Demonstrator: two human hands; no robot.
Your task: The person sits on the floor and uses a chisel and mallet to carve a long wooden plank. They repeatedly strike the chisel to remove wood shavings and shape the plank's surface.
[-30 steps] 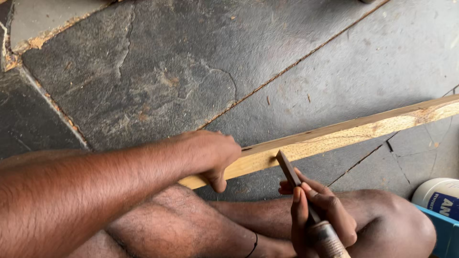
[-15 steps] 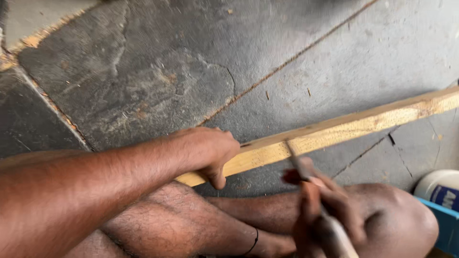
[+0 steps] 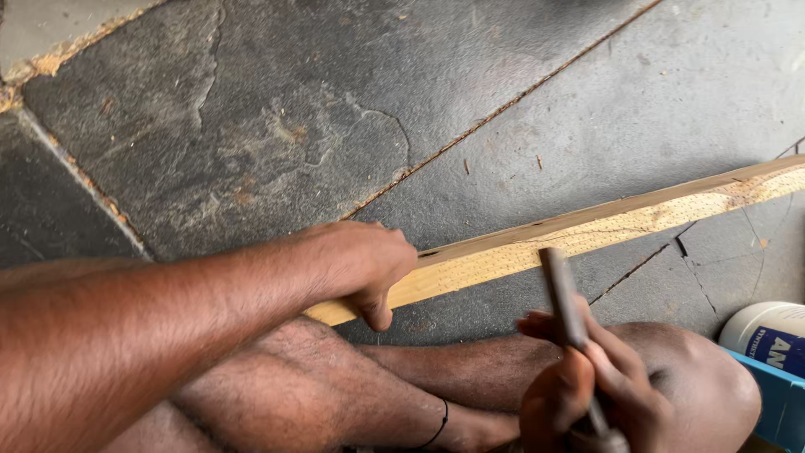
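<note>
Long pale wooden strip [image 3: 579, 231] — head view: lies diagonally across the dark slate floor [image 3: 277, 109], near end under the left hand [image 3: 365, 264], which presses it down with fingers curled over the edge; right hand [image 3: 579, 390] is closed around a thin dark metal tool [image 3: 563, 298], tip just beside the strip's lower edge; strip looks stiff, light, a bit splintery — best pinned near the worked spot; white tub with blue label [image 3: 771, 335] sits at right, beside the knee.
</note>
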